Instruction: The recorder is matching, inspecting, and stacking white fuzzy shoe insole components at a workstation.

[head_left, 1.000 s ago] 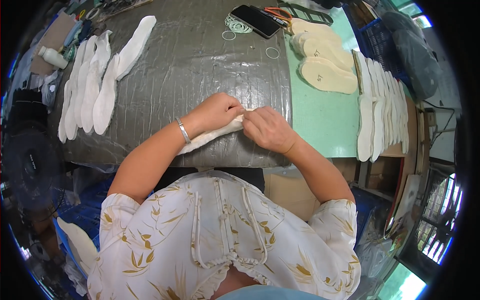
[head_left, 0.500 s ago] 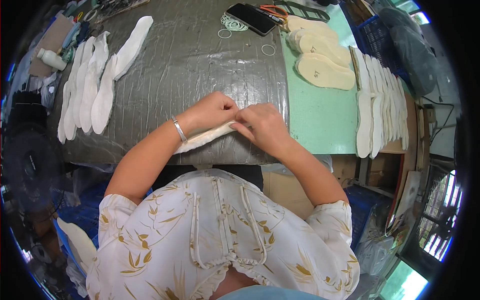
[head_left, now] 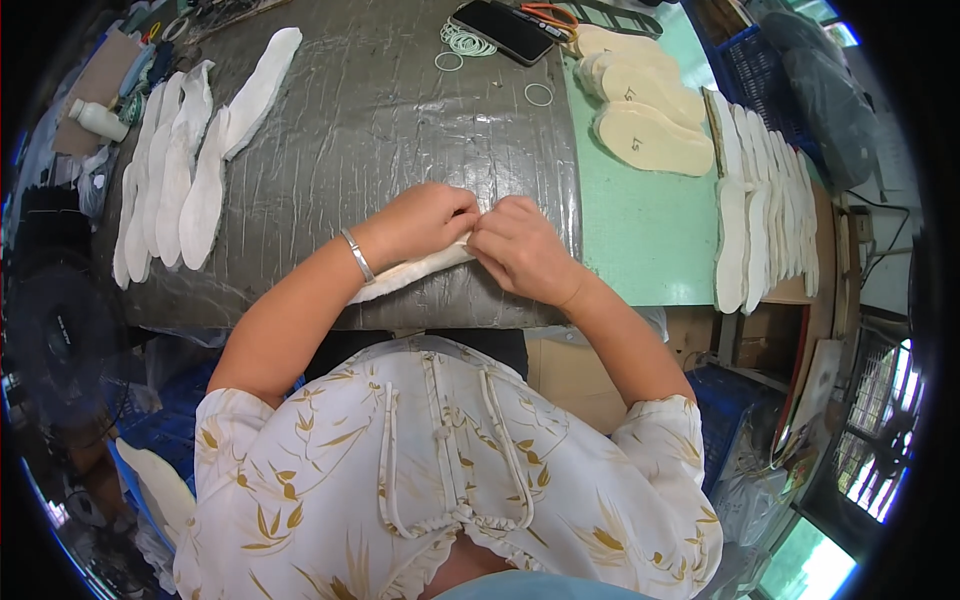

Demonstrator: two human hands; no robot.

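Note:
A white fleecy insole is pinched at its far right end between my two hands, over the dark plastic-covered table near its front edge. Closed fingers of my left hand grip its upper edge; a silver bangle circles that wrist. Facing it, my right hand is curled shut on the same end, fingertips close to the left hand's. The insole stands partly on edge, its left end passing beneath my left wrist. Just what the fingertips press together is hidden.
White insoles lie in a row at the left. Cream insoles are stacked on the green mat, with a row of white insoles farther right. A phone, rubber bands and orange-handled scissors lie at the back.
My right hand has curled in more tightly, its thumb tucking down, and has shifted slightly left. My left hand stays nearly in place on the insole. The whole view has shifted slightly.

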